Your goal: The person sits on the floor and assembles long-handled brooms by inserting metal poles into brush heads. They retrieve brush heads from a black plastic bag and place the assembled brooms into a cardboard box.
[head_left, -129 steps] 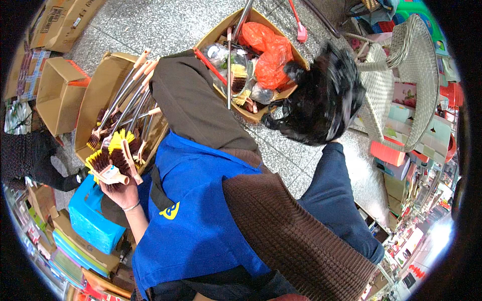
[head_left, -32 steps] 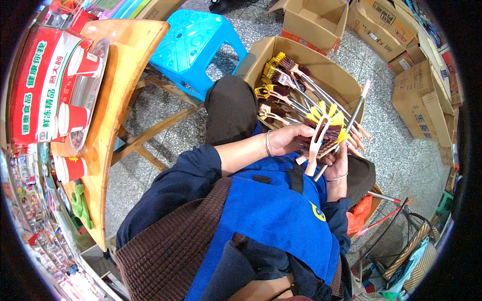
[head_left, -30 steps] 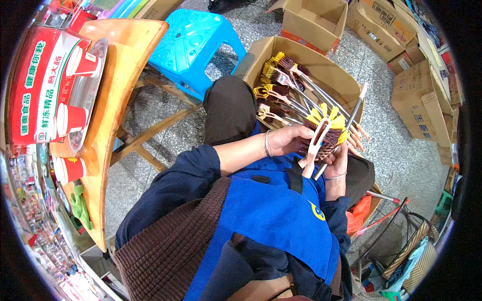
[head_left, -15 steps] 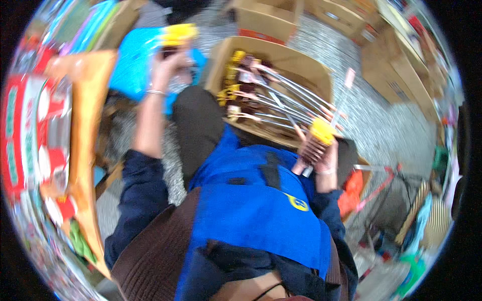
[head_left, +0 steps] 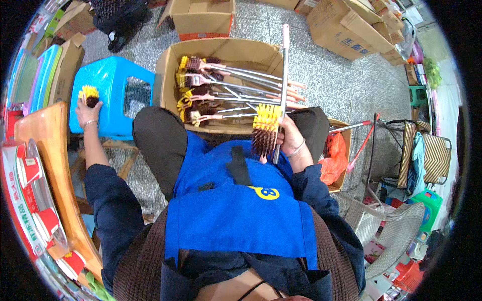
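Observation:
My right hand is closed on a long-handled scrub brush above my lap. Its yellow and dark brown bristles face left, and its metal handle with a pink end points away from me. At the far left, my left hand is closed around a smaller yellow-and-brown brush head at a blue plastic stool; no handle shows on it. Between my knees and beyond them, an open cardboard box holds several brushes like it, heads left, handles to the right.
An orange-brown wooden bench with red-and-white packages runs along the left. Empty-looking cartons stand at the far right. Beside my right knee lies an orange bag in a small box, and a folding chair stands farther right.
The right brush has swung so its handle points more straight away from me. My left hand has lowered with its brush head toward the stool. The whole view has also shifted.

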